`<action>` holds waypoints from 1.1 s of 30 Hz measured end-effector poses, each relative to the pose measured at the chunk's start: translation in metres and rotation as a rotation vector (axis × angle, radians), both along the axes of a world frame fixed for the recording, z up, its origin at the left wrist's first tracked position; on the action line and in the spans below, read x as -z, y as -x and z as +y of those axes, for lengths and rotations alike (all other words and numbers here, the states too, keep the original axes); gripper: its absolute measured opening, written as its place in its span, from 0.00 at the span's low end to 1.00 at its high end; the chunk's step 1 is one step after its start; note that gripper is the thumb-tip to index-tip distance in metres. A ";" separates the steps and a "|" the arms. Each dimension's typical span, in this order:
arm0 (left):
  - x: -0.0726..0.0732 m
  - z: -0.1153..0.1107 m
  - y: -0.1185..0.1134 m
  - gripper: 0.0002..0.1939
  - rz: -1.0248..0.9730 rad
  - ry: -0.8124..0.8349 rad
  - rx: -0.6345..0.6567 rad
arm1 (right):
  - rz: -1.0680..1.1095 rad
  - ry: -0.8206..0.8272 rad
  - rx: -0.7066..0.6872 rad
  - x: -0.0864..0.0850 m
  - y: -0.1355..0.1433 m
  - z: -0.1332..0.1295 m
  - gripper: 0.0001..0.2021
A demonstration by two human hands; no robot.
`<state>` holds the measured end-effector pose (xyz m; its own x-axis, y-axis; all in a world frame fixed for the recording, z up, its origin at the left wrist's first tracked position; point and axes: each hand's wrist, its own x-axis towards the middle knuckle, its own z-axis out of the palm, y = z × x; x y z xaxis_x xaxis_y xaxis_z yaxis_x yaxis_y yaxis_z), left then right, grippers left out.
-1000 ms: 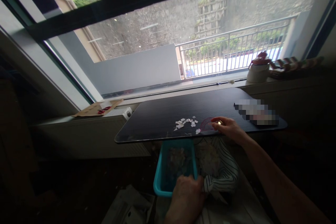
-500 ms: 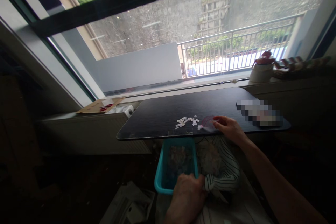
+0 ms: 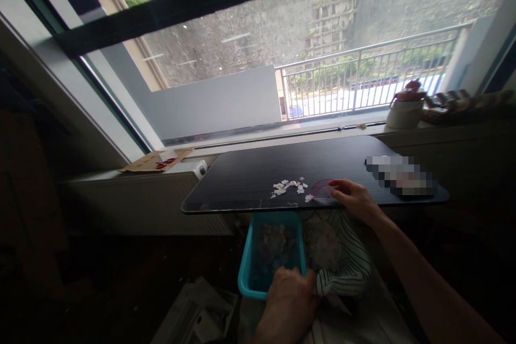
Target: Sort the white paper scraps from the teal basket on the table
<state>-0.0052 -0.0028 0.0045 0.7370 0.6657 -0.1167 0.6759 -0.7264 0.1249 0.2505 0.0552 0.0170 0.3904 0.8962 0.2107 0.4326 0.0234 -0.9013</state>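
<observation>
My right hand (image 3: 352,198) pinches the right end of a clear protractor (image 3: 320,191) with pinkish-red markings, low over the black tabletop (image 3: 242,172). Just left of the protractor lie several white paper scraps (image 3: 284,188), one of them touching or close to its left end. Below the table edge, my left hand (image 3: 291,295) is closed over the near rim of a teal plastic bin (image 3: 243,274). Small scraps lie inside the bin. A black-and-white striped cloth (image 3: 342,279) sits against that hand; whether its fingers also grip the cloth is unclear.
A blurred-out item (image 3: 403,174) lies on the table's right side. On the sill stand a pale jug (image 3: 405,110) with a red top. Red-handled scissors (image 3: 166,163) rest on brown paper at left, above a radiator (image 3: 193,164). A large window spans the back.
The whole view has shifted slightly. My right hand and the protractor stay close to the scraps, with the protractor's arc showing a little more clearly. My left hand keeps its place on the bin.
</observation>
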 end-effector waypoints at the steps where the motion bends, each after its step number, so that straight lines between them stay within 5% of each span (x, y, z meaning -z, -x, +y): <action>1: -0.001 0.000 0.000 0.07 0.001 0.003 -0.001 | 0.010 0.004 -0.003 -0.002 0.001 -0.001 0.19; 33: -0.003 0.001 -0.003 0.08 0.015 0.019 -0.022 | 0.058 -0.029 -0.033 -0.012 0.007 -0.008 0.19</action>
<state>-0.0025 -0.0016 0.0076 0.7206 0.6790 -0.1403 0.6932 -0.7092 0.1286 0.2438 0.0473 0.0293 0.3733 0.9027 0.2141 0.3779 0.0629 -0.9237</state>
